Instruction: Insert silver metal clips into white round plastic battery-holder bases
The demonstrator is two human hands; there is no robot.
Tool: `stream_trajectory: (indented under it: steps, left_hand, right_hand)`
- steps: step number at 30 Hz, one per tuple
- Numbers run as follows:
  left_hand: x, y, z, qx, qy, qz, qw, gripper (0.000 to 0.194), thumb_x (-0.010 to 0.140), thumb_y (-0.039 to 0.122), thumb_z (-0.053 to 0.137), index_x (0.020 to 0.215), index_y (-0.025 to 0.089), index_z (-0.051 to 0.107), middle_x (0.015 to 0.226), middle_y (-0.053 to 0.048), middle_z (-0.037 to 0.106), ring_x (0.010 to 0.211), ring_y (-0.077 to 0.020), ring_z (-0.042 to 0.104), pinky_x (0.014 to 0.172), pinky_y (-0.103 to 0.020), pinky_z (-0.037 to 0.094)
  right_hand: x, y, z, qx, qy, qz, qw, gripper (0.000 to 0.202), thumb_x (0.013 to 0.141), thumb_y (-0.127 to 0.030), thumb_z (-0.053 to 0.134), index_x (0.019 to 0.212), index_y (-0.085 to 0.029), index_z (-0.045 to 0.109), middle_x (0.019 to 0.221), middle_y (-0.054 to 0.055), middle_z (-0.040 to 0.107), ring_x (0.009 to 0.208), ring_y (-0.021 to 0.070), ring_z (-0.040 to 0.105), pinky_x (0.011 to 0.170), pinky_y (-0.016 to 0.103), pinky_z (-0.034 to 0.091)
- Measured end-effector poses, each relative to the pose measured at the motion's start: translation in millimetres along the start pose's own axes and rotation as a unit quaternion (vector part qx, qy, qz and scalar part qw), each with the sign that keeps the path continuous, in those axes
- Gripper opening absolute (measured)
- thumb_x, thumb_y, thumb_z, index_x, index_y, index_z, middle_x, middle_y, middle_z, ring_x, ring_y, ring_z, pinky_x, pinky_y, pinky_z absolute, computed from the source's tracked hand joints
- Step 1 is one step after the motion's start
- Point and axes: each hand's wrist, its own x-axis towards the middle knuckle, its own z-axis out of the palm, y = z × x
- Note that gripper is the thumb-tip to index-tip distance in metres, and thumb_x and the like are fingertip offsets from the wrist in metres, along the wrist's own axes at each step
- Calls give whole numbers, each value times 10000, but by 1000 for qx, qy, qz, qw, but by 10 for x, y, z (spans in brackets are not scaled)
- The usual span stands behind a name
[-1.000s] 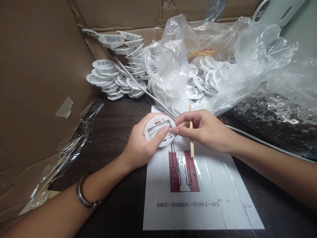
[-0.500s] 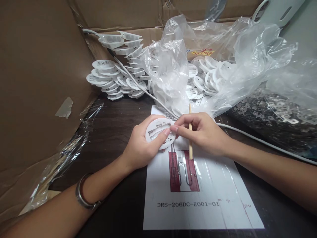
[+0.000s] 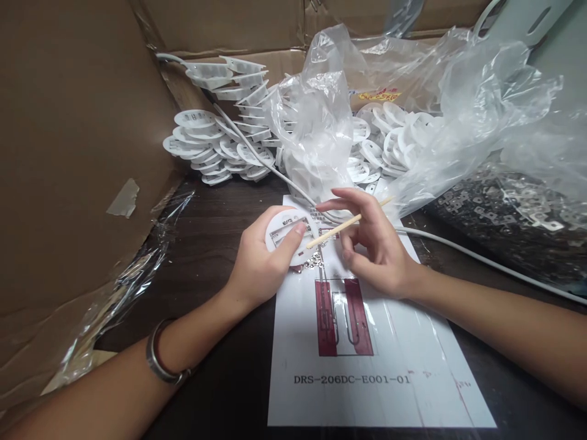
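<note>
My left hand (image 3: 263,256) grips a round white plastic disc (image 3: 280,227) by its left side, with the thumb across its face. The disc has slots and small metal pieces in it. A thin wooden stick (image 3: 337,228) lies between the fingers of my right hand (image 3: 373,244), its left tip at the disc's lower right edge. My right index finger is stretched out. Small metal pieces (image 3: 314,261) show just below the disc, over a printed sheet (image 3: 367,397) with a red and black drawing.
White discs (image 3: 197,146) are piled at the back left, more (image 3: 389,137) at the back right. Clear plastic bags (image 3: 325,122) stand between. A bag of metal pieces (image 3: 513,214) lies at the right. A white cable (image 3: 458,244) crosses the table; cardboard walls (image 3: 68,153) stand around.
My right hand's fingers have come off the disc and spread. The stick has swung from upright to slanting, its tip now at the disc. The disc has turned and tilted slightly in my left hand.
</note>
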Motion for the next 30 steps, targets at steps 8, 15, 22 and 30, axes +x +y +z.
stream_trajectory:
  steps: [8,15,22,30]
  left_hand:
    - [-11,-21,17,-72,11,-54,996,175,855,321,600,954,182,638,652,26,598,471,-99,538,413,-195,458]
    - [-5,10,21,-3,22,-24,999,184,856,318,595,921,165,674,742,-7,675,591,-121,602,510,-200,495]
    - [-11,2,6,40,19,0,999,186,859,319,596,951,177,674,876,-21,702,779,-161,634,653,-237,509]
    - [-2,0,2,45,0,12,999,187,842,281,616,987,173,664,932,-32,708,833,-172,647,706,-244,523]
  right_hand:
    - [-28,24,60,-24,104,-89,990,382,1023,-372,284,1010,-178,613,535,-22,512,474,86,475,455,225,385]
    - [16,-59,75,-107,127,-77,983,119,884,-210,598,902,-143,695,778,12,702,462,43,491,460,199,424]
    - [17,-79,92,-86,130,4,988,162,879,-284,614,899,-154,708,727,14,686,470,55,490,412,199,372]
    - [19,-52,74,-34,95,42,994,187,920,-323,558,927,-172,668,759,11,666,547,69,530,443,200,388]
